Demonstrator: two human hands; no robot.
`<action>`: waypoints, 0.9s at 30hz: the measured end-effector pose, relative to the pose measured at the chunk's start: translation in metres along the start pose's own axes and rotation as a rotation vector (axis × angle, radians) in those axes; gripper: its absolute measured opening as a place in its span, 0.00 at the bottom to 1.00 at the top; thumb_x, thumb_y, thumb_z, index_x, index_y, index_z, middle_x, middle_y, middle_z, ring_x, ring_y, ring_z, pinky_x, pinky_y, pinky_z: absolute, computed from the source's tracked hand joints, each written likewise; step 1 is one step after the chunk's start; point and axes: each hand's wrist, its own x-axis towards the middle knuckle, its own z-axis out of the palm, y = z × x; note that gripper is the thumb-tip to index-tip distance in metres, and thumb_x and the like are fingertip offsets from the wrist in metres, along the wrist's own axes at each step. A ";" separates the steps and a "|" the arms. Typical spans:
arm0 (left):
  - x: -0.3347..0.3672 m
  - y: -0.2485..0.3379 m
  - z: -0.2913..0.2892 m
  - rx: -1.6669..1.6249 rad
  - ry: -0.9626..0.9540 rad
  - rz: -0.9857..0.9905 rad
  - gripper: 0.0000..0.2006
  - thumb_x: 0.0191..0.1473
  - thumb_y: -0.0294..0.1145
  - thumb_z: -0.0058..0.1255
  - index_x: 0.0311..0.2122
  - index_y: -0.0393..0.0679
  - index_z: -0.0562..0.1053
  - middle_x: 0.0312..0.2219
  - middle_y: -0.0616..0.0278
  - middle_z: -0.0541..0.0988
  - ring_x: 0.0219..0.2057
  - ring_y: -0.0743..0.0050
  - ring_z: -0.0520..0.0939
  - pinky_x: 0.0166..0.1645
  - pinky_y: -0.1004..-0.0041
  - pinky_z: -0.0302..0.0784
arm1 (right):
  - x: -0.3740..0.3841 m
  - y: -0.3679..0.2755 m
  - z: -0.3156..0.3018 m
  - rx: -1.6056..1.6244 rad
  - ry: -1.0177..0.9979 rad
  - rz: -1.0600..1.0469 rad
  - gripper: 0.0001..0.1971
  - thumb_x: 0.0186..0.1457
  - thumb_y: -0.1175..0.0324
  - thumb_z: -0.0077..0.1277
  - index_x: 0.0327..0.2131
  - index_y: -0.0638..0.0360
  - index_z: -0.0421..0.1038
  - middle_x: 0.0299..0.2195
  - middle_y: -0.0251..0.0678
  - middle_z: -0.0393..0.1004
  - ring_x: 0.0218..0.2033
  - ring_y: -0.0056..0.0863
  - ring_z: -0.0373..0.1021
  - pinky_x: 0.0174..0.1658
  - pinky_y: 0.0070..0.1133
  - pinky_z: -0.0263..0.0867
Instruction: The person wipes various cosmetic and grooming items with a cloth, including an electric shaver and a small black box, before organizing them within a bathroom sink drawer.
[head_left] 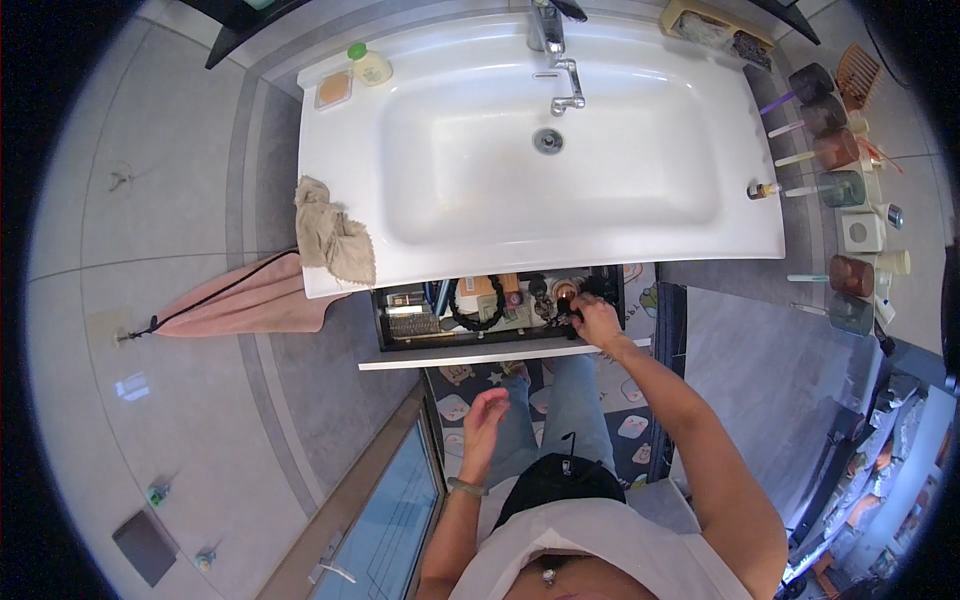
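Plainly, we have the drawer pulled out under the sink, a shallow dark box with a pale front, its inside crowded with small things. Toward its middle we see a black ring, bumpy like a string of beads, lying over paler flat pieces; to the left of it sits a grey ribbed piece, and at the right end comes a jumble of dark bits, too small for us to name. Our right hand reaches over the front into that right end, palm down, fingers bent and partly spread, the tips down among the dark bits; whether they grip one, we cannot tell. Our left hand is free, raised in the air near the drawer's front and well apart from it, the fingers loosely curled toward the thumb
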 end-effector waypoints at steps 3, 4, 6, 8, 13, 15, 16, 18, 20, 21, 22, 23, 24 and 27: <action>0.029 -0.002 0.004 0.194 -0.063 0.185 0.11 0.57 0.28 0.49 0.45 0.42 0.73 0.39 0.67 0.77 0.40 0.76 0.77 0.45 0.77 0.71 | -0.002 0.002 -0.006 0.031 0.105 0.034 0.12 0.41 0.73 0.54 0.34 0.59 0.72 0.35 0.42 0.74 0.36 0.45 0.71 0.40 0.35 0.69; 0.046 -0.010 0.004 0.291 -0.074 0.234 0.11 0.56 0.26 0.49 0.45 0.40 0.72 0.40 0.65 0.77 0.40 0.75 0.77 0.44 0.76 0.71 | -0.002 0.000 -0.010 0.050 0.160 -0.013 0.11 0.40 0.73 0.55 0.33 0.59 0.73 0.33 0.42 0.74 0.34 0.43 0.72 0.38 0.33 0.70; 0.075 -0.006 0.014 0.387 -0.092 0.284 0.12 0.55 0.24 0.49 0.46 0.39 0.72 0.41 0.63 0.76 0.41 0.73 0.77 0.44 0.75 0.72 | -0.003 0.002 -0.018 0.065 0.217 -0.054 0.10 0.40 0.73 0.56 0.31 0.60 0.73 0.31 0.41 0.74 0.32 0.42 0.73 0.36 0.31 0.70; 0.100 0.005 0.031 0.603 -0.176 0.323 0.17 0.52 0.21 0.52 0.48 0.39 0.70 0.45 0.57 0.74 0.42 0.69 0.77 0.43 0.75 0.74 | -0.003 0.003 -0.026 0.257 0.128 0.034 0.11 0.41 0.70 0.57 0.32 0.61 0.76 0.31 0.44 0.75 0.29 0.41 0.73 0.36 0.32 0.71; 0.152 -0.009 0.065 0.767 -0.219 0.625 0.25 0.43 0.25 0.57 0.51 0.44 0.68 0.45 0.53 0.73 0.46 0.52 0.74 0.51 0.62 0.70 | -0.003 -0.010 -0.056 0.437 0.063 0.080 0.13 0.40 0.70 0.60 0.32 0.64 0.75 0.28 0.42 0.76 0.26 0.33 0.73 0.33 0.25 0.70; 0.173 -0.014 0.072 0.883 -0.160 0.791 0.28 0.42 0.27 0.59 0.52 0.44 0.67 0.47 0.54 0.72 0.48 0.51 0.72 0.53 0.59 0.68 | -0.002 -0.013 -0.062 0.471 0.055 0.062 0.13 0.40 0.70 0.61 0.32 0.64 0.75 0.27 0.41 0.76 0.25 0.29 0.73 0.32 0.23 0.69; 0.181 -0.015 0.070 0.951 -0.236 0.755 0.27 0.42 0.29 0.61 0.50 0.43 0.68 0.48 0.54 0.72 0.50 0.51 0.70 0.55 0.59 0.65 | -0.003 -0.015 -0.063 0.524 0.053 0.099 0.12 0.41 0.70 0.61 0.32 0.64 0.75 0.26 0.38 0.76 0.25 0.25 0.72 0.31 0.22 0.68; 0.191 -0.007 0.073 0.973 -0.361 0.667 0.23 0.41 0.37 0.63 0.45 0.41 0.73 0.45 0.54 0.75 0.50 0.50 0.70 0.56 0.59 0.64 | -0.004 -0.012 -0.064 0.575 0.058 0.141 0.11 0.43 0.71 0.60 0.32 0.64 0.76 0.26 0.34 0.77 0.24 0.21 0.71 0.29 0.20 0.68; 0.189 0.007 0.073 0.944 -0.445 0.656 0.21 0.41 0.38 0.63 0.42 0.40 0.75 0.42 0.52 0.76 0.48 0.50 0.72 0.54 0.60 0.65 | -0.008 -0.001 -0.063 0.944 0.054 0.284 0.09 0.47 0.69 0.59 0.33 0.61 0.76 0.26 0.29 0.76 0.26 0.14 0.69 0.28 0.17 0.65; 0.184 0.018 0.073 0.918 -0.522 0.631 0.20 0.42 0.39 0.63 0.39 0.39 0.76 0.39 0.51 0.77 0.46 0.50 0.74 0.52 0.60 0.67 | -0.010 -0.002 -0.065 0.946 0.059 0.287 0.09 0.47 0.69 0.59 0.33 0.61 0.76 0.26 0.29 0.76 0.26 0.14 0.69 0.28 0.17 0.65; 0.173 0.024 0.070 0.900 -0.394 0.918 0.19 0.43 0.41 0.63 0.35 0.36 0.76 0.31 0.48 0.78 0.36 0.53 0.78 0.43 0.63 0.71 | -0.011 -0.011 -0.073 1.031 0.076 0.332 0.09 0.50 0.68 0.57 0.34 0.60 0.76 0.27 0.28 0.76 0.26 0.13 0.68 0.27 0.16 0.63; 0.163 0.031 0.065 0.903 -0.395 0.921 0.19 0.43 0.41 0.63 0.35 0.36 0.76 0.31 0.48 0.78 0.36 0.53 0.78 0.43 0.63 0.71 | -0.014 -0.019 -0.082 1.117 0.093 0.376 0.08 0.52 0.66 0.56 0.35 0.59 0.76 0.28 0.27 0.76 0.27 0.12 0.67 0.27 0.15 0.62; 0.141 0.060 0.068 0.915 -0.533 0.734 0.19 0.44 0.42 0.62 0.34 0.35 0.76 0.29 0.51 0.79 0.31 0.58 0.78 0.39 0.65 0.71 | -0.021 -0.040 -0.104 1.107 0.045 0.492 0.11 0.55 0.63 0.54 0.37 0.59 0.75 0.28 0.26 0.74 0.26 0.12 0.66 0.27 0.15 0.61; 0.079 0.120 0.063 0.713 -0.611 0.435 0.19 0.45 0.44 0.64 0.29 0.35 0.76 0.18 0.59 0.78 0.18 0.79 0.72 0.25 0.70 0.67 | -0.044 -0.074 -0.144 1.297 -0.020 0.372 0.13 0.57 0.61 0.52 0.40 0.60 0.74 0.28 0.26 0.72 0.25 0.12 0.65 0.28 0.15 0.61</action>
